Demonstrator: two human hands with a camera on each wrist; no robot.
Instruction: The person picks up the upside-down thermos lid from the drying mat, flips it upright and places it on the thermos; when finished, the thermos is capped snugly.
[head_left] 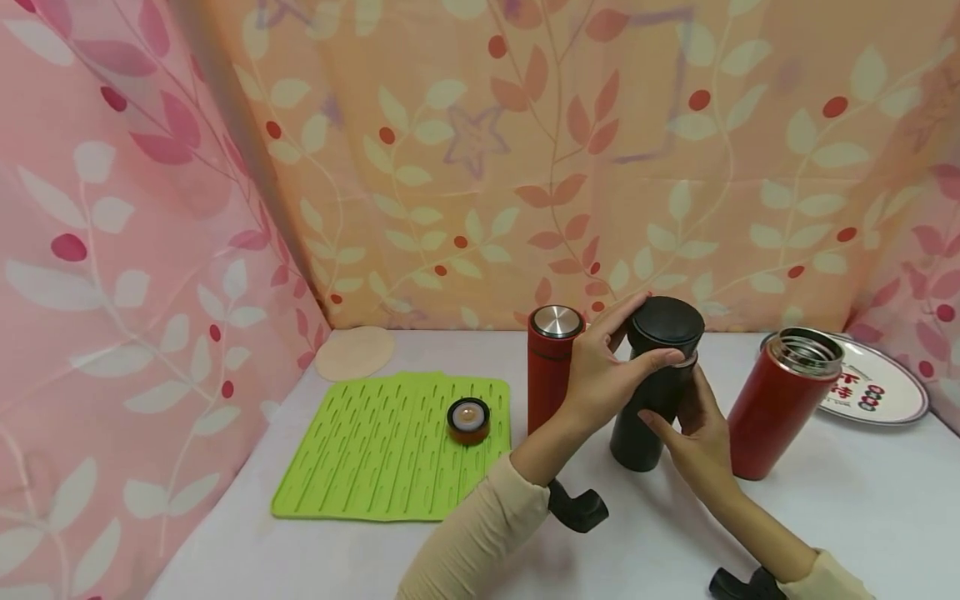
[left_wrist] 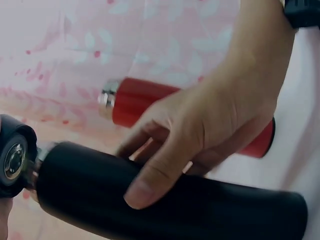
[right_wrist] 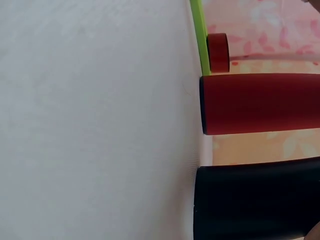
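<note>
My left hand point(head_left: 606, 379) grips the black lid point(head_left: 667, 321) of a black thermos flask point(head_left: 636, 437), thumb across the front. Lower down, my right hand point(head_left: 696, 429) holds the flask's body, which leans slightly to the right. In the left wrist view the lid point(left_wrist: 17, 160) sits tilted at the flask's metal neck, its round underside showing. That view also has my right hand point(left_wrist: 185, 135) round the black body point(left_wrist: 95, 185), with the thumb along its side. The right wrist view catches the lower part of the flask point(right_wrist: 250, 200) and a bit of finger at the corner.
A closed red flask point(head_left: 547, 375) stands left of my hands. To the right is a lidless red flask point(head_left: 783, 412), before a round printed tray point(head_left: 873, 383). A red lid point(head_left: 469, 433) rests underside up on a green mat point(head_left: 375, 450). Behind it lies a beige disc point(head_left: 354, 352).
</note>
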